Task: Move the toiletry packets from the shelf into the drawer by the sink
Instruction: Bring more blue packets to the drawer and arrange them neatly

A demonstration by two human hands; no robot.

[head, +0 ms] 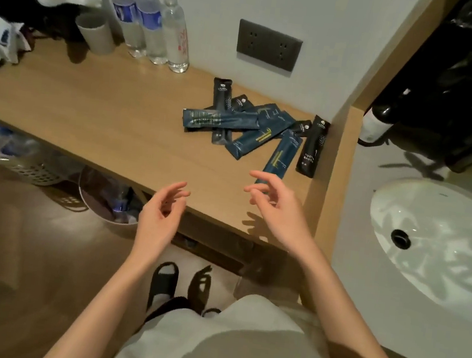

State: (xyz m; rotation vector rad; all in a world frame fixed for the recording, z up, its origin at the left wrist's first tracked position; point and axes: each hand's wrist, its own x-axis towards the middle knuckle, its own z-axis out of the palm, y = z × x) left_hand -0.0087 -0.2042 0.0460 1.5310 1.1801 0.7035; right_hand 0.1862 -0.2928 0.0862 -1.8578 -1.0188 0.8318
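Note:
Several dark blue and black toiletry packets (253, 127) lie in a loose pile on the wooden shelf (103, 115), near its right end by the wall. One black packet (312, 146) marked "tooth brush" lies against the wooden side panel. My right hand (277, 206) hovers open just in front of the nearest blue packet (282, 154), fingertips close to its near end. My left hand (162, 214) is open with curled fingers, over the shelf's front edge and holding nothing. No drawer can be made out.
Three water bottles (153, 23) and a grey cup (96, 32) stand at the back of the shelf. A wall socket (268, 45) is above the packets. A white sink (441, 239) lies right of the side panel. Baskets (28, 162) and slippers (164, 281) are on the floor.

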